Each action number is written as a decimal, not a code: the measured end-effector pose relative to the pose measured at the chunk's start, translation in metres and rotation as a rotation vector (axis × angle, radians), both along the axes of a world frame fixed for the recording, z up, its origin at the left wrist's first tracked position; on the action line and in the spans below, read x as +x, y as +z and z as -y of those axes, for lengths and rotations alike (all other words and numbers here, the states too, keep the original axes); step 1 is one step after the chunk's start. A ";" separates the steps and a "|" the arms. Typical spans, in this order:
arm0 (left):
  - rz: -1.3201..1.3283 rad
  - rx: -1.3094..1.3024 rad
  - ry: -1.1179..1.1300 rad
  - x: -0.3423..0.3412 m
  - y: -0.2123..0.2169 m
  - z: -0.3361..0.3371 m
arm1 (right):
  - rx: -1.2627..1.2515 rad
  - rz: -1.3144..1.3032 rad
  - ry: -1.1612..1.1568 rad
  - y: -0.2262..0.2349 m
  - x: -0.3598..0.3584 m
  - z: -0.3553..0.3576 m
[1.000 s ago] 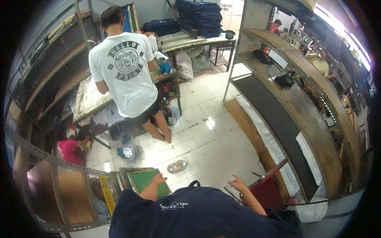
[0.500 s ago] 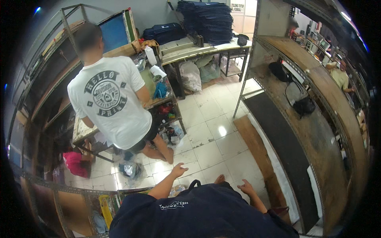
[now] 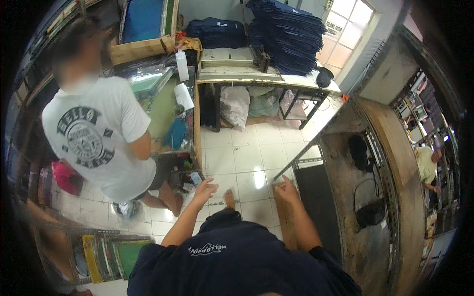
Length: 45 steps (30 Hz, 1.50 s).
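My left hand (image 3: 203, 192) is held out in front of me over the tiled floor, its fingers loosely apart with nothing in them. Nearest to it is the low shelf of the work table (image 3: 196, 133). My right hand (image 3: 287, 190) is raised beside the metal shelving, its fingers partly stretched and holding nothing. Between the hands, one of my bare feet (image 3: 229, 198) shows on the floor. Ahead, tall stacks of dark blue cloth pieces (image 3: 286, 39) lie on a long table (image 3: 237, 79).
A co-worker in a white shirt (image 3: 94, 133) stands at the work table on the left. Metal shelving (image 3: 390, 163) with a black cap (image 3: 359, 153) runs along the right. Framed screens (image 3: 131, 254) stand at lower left. Sacks (image 3: 234, 107) lie under the long table.
I have moved forward, and the view has turned. The long table and cloth stacks look nearer; the co-worker now appears further left. Both hands have come up higher in view.
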<state>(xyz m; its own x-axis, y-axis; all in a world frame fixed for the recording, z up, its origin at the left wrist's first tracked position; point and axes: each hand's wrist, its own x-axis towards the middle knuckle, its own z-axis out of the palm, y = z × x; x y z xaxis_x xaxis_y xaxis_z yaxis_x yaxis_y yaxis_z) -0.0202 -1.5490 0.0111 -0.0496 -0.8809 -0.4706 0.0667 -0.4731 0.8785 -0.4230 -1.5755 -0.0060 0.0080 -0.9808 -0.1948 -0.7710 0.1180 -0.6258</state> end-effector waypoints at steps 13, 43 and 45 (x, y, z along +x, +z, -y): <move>-0.110 -0.124 -0.205 -0.092 0.070 0.382 | 0.313 -0.210 -0.326 0.011 -0.074 0.196; -0.535 -0.131 0.429 0.017 0.108 1.014 | 0.334 0.260 0.639 0.094 0.128 0.836; -0.613 -0.075 0.451 0.029 0.119 1.080 | 0.302 0.185 0.504 0.092 0.104 0.841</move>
<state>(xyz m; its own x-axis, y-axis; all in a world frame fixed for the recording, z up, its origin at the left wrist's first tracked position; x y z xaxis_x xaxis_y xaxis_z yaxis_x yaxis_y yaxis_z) 0.0083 -2.6295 0.1300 0.0899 -0.9062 -0.4131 0.7252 -0.2247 0.6508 -0.3193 -2.4162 0.0857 0.5165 -0.7491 -0.4149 -0.6602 -0.0398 -0.7500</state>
